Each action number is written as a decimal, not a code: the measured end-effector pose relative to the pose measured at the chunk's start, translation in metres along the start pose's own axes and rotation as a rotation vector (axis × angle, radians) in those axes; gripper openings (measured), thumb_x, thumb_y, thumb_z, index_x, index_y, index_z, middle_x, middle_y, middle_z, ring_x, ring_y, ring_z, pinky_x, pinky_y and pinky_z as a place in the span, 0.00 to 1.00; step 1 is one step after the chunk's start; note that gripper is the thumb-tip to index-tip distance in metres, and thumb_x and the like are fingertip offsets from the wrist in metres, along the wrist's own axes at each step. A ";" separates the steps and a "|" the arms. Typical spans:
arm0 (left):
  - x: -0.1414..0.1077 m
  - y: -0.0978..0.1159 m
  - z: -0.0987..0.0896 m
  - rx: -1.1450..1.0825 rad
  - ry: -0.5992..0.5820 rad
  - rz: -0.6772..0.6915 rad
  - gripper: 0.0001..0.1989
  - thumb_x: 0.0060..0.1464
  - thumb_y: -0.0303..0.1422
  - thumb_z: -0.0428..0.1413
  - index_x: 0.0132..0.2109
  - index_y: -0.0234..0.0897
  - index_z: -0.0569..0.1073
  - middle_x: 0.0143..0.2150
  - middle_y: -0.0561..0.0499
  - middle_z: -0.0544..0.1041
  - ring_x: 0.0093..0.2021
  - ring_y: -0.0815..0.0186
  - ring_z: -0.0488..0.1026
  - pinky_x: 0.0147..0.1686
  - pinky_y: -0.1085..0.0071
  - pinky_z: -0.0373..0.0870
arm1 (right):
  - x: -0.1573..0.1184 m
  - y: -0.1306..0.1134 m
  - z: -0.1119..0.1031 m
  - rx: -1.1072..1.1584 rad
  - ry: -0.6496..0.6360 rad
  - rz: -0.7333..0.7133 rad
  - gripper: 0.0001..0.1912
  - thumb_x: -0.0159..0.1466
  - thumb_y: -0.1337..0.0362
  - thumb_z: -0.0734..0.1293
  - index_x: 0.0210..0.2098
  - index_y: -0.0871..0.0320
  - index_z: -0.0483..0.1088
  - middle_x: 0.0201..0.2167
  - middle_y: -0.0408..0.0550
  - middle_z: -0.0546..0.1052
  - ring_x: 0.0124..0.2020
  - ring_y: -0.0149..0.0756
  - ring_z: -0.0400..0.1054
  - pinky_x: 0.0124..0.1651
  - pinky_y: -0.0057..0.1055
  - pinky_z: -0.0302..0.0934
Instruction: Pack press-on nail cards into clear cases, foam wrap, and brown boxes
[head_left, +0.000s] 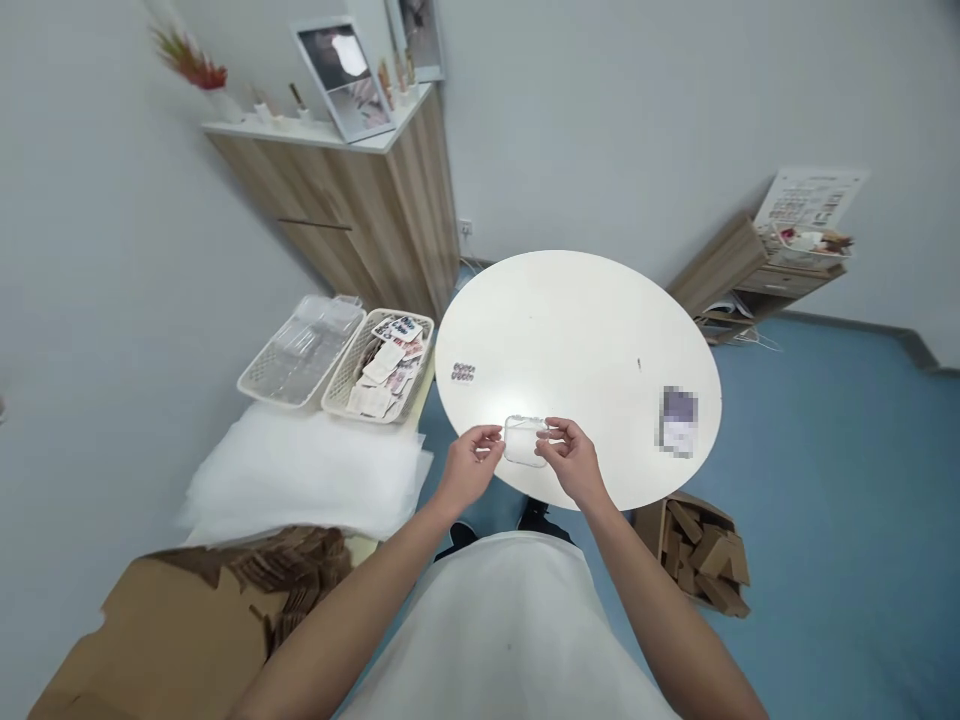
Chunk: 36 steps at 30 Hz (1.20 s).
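Over the near edge of the round white table (570,300), a small clear plastic box (523,442) with rounded corners is held between my two hands. My left hand (472,462) pinches its left edge with thumb and fingertips. On the right edge, my right hand (573,460) grips it, with fingers on the upper corner and the thumb lower down. Left of the box, a small set of dark oval pieces in two rows (463,372) lies on the table; it looks like press-on nails.
A blurred-out rectangular item (679,422) and a tiny dark piece (639,365) lie at the table's right. To the left are a basket of printed cards (386,370), a basket of clear boxes (300,350), white foam sheets (300,470) and flat cardboard (172,630). A carton of folded cardboard (701,555) stands below right.
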<state>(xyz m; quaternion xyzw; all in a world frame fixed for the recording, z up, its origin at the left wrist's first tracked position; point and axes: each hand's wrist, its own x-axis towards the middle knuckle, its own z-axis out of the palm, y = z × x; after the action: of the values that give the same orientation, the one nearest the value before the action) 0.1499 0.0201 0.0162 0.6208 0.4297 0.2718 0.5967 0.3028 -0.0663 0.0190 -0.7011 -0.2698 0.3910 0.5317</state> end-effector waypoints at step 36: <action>0.066 0.012 0.108 0.300 -0.563 0.116 0.46 0.32 0.38 0.66 0.60 0.44 0.57 0.52 0.44 0.66 0.48 0.58 0.66 0.50 0.58 0.61 | 0.028 0.031 -0.115 0.228 0.088 0.249 0.25 0.49 0.61 0.68 0.46 0.54 0.62 0.40 0.46 0.70 0.31 0.32 0.70 0.39 0.37 0.64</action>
<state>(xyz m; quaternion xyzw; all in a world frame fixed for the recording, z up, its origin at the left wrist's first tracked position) 0.2764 0.0233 0.0013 0.7762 0.2470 0.0569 0.5774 0.4130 -0.1147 -0.0036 -0.6809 -0.1112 0.4510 0.5662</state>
